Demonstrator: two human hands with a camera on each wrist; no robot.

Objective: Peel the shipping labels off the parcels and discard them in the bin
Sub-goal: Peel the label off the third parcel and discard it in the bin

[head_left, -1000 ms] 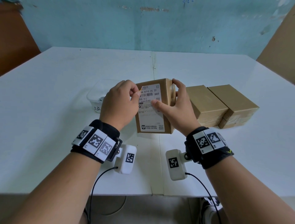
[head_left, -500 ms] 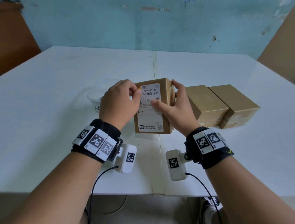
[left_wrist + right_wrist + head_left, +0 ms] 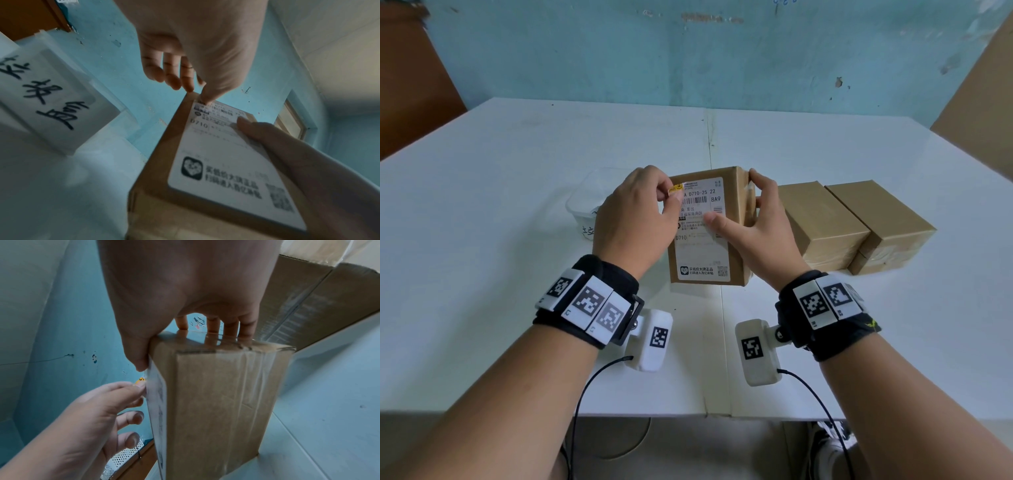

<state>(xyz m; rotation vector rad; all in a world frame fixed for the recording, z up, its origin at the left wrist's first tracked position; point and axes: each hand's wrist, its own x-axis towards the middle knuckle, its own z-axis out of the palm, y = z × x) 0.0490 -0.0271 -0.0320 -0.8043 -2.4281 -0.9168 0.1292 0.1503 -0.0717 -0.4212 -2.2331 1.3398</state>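
Observation:
A brown parcel (image 3: 738, 240) stands upright on the white table (image 3: 517, 274), its white shipping label (image 3: 702, 253) facing me. My left hand (image 3: 669, 198) pinches the label's top left corner, which is curled back to show a yellow underside (image 3: 676, 189). My right hand (image 3: 756, 212) grips the parcel, thumb pressed on the label and fingers over the top and back. The left wrist view shows the label (image 3: 226, 162) and the left thumb at its far corner. In the right wrist view the parcel (image 3: 216, 394) is edge on, with the left hand (image 3: 92, 418) beside it.
A translucent plastic bin (image 3: 582, 202) with handwriting stands left of the parcel, partly behind my left hand, and also shows close by as the bin (image 3: 51, 100). Two more brown parcels (image 3: 822, 222) (image 3: 876, 219) lie side by side on the right. A blue wall backs the table.
The label's top left corner has come up a little, and its yellow underside now shows between my left fingers. The parcel and right hand have barely shifted.

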